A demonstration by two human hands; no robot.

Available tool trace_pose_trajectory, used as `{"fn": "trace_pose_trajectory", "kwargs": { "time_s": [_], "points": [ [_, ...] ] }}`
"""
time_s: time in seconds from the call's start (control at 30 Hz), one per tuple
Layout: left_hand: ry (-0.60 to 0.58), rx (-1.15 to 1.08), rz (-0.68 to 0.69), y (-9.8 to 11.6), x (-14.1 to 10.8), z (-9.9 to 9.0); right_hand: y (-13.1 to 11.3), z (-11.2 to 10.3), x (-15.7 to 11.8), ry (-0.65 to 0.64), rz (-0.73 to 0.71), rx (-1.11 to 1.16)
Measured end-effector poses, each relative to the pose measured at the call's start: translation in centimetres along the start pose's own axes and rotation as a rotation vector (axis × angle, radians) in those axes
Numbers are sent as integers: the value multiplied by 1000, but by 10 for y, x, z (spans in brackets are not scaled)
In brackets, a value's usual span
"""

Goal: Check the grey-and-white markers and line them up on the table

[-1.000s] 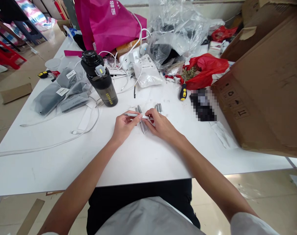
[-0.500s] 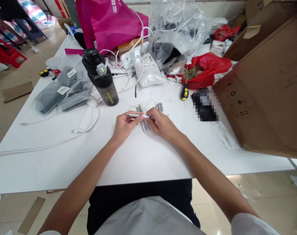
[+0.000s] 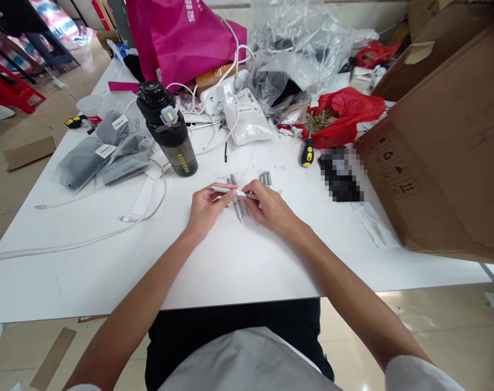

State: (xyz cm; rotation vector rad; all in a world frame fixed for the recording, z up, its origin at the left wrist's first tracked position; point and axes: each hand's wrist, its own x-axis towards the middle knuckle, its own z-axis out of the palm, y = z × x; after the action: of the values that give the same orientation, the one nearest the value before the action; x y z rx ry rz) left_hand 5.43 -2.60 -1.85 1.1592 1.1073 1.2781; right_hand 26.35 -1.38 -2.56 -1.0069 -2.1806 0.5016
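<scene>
Two hands over a white table (image 3: 230, 266). The left hand (image 3: 206, 212), fingers curled, grips the barrel of a slim white pen (image 3: 226, 190) held level; the right hand (image 3: 269, 209) pinches the pen's other end between thumb and fingertips. Grey pens (image 3: 238, 205) lie on the table beneath the hands, with a small second group (image 3: 265, 178) just beyond. Farther back are a black-capped water bottle (image 3: 181, 155) and a yellow-handled screwdriver (image 3: 307, 152); a cardboard carton (image 3: 434, 152) stands at right.
</scene>
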Motion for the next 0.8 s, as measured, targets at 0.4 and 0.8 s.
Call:
{"fn": "trace_pose_trajectory", "kwargs": {
  "time_s": [0.4, 0.8],
  "points": [
    [-26, -99, -17, -6, 2, -1, -1, 0, 0, 7, 41, 54],
    [-39, -222, -117, 1, 2, -1, -4, -2, 3, 53, 195, 311]
  ]
}}
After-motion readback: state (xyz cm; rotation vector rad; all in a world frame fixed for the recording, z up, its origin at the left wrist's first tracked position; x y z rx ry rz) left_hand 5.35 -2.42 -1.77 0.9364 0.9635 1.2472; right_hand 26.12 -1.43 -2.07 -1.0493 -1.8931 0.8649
